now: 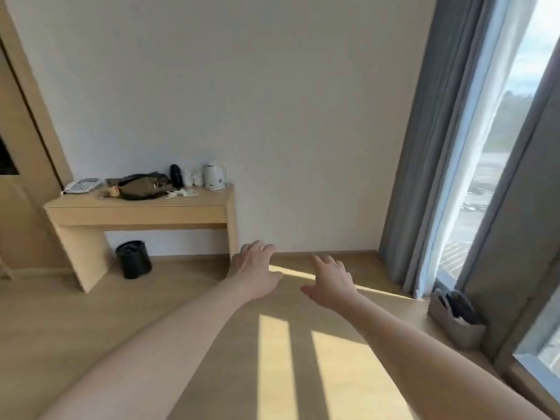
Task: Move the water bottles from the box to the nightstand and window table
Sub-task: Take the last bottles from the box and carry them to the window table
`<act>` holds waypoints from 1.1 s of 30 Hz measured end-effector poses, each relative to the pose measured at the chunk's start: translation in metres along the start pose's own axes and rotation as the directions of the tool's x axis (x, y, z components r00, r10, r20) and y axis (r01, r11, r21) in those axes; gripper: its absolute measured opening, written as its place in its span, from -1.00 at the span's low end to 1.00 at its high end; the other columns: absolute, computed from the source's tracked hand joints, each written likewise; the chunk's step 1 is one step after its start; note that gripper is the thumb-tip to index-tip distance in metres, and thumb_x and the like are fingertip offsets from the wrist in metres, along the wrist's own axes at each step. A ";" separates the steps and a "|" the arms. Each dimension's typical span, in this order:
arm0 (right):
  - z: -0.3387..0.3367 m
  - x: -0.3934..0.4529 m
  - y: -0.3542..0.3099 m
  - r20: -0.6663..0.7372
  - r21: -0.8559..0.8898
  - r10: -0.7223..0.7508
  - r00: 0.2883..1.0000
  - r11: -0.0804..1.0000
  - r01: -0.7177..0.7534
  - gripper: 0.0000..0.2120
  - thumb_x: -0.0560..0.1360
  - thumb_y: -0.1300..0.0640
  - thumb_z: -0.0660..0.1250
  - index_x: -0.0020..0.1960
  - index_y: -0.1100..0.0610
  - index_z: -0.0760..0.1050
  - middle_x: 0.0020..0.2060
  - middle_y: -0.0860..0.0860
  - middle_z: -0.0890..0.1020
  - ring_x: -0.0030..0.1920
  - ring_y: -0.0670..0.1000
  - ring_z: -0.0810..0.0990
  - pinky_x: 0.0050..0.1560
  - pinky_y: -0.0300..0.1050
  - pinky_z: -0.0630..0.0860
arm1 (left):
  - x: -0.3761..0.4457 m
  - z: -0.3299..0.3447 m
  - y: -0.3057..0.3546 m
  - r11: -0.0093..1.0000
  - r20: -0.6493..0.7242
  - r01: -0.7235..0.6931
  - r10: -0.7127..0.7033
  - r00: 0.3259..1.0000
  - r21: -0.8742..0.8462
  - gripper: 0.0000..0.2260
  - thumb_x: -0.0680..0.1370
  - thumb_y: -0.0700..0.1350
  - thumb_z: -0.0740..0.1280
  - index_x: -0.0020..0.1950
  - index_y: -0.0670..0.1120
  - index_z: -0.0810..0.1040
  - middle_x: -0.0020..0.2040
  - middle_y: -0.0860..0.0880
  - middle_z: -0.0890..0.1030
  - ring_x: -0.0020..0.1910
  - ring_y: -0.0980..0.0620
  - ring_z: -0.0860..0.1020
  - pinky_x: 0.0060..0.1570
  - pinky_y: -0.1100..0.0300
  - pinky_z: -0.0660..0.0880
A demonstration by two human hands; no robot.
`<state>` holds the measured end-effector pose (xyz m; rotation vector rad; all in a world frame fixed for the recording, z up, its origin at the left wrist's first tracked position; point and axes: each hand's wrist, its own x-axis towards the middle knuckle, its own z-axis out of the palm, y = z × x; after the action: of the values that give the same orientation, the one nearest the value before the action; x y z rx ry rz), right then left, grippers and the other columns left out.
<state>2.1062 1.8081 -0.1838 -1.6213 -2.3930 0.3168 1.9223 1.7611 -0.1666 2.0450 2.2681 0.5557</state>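
Note:
Both my arms stretch forward over the wooden floor. My left hand (254, 268) hangs in the air with relaxed fingers and holds nothing. My right hand (330, 281) is beside it, fingers spread, also holding nothing. A light wooden table (136, 212) stands against the white wall at the left, some way beyond my hands. No water bottle and no box is in view.
On the table lie a white phone (83, 185), a dark bag (139, 186), a black object, white cups and a white kettle (213, 176). A black bin (134, 259) stands under it. Grey curtains (436, 147) and a window are at the right, with a grey holder (457, 321) on the sill.

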 end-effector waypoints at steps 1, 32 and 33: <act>0.009 0.009 -0.030 0.004 -0.008 -0.054 0.999 0.998 0.054 -0.31 0.47 -0.10 0.43 0.52 -0.05 0.26 0.38 0.10 0.45 0.37 0.22 0.40 0.27 0.14 0.44 | -0.006 -0.009 -0.029 0.999 -0.008 0.037 -0.037 0.999 0.009 -0.48 0.56 0.13 0.41 0.47 0.00 0.42 0.41 -0.06 0.45 0.43 -0.15 0.36 0.41 -0.08 0.37; 0.248 0.282 -0.662 0.291 0.198 -0.854 0.431 0.494 0.847 -0.31 0.54 -0.07 0.36 0.59 -0.01 0.18 0.42 0.11 0.40 0.38 0.21 0.37 0.31 0.17 0.38 | -0.040 -0.189 -0.593 0.476 -0.239 0.863 -0.830 0.504 0.170 -0.37 0.59 0.19 0.37 0.60 0.04 0.30 0.59 -0.07 0.30 0.56 -0.12 0.25 0.47 -0.11 0.32; 0.254 0.288 -0.675 0.297 0.207 -0.859 0.416 0.483 0.851 -0.30 0.54 -0.07 0.36 0.60 0.00 0.17 0.42 0.11 0.40 0.38 0.21 0.36 0.32 0.18 0.38 | -0.039 -0.190 -0.606 0.462 -0.232 0.869 -0.839 0.493 0.176 -0.37 0.59 0.19 0.37 0.60 0.04 0.30 0.59 -0.07 0.31 0.56 -0.12 0.26 0.47 -0.11 0.32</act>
<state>1.3297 1.8187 -0.1979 -0.0914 -3.0888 0.4485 1.2985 1.6369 -0.1699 0.6028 3.1234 0.2587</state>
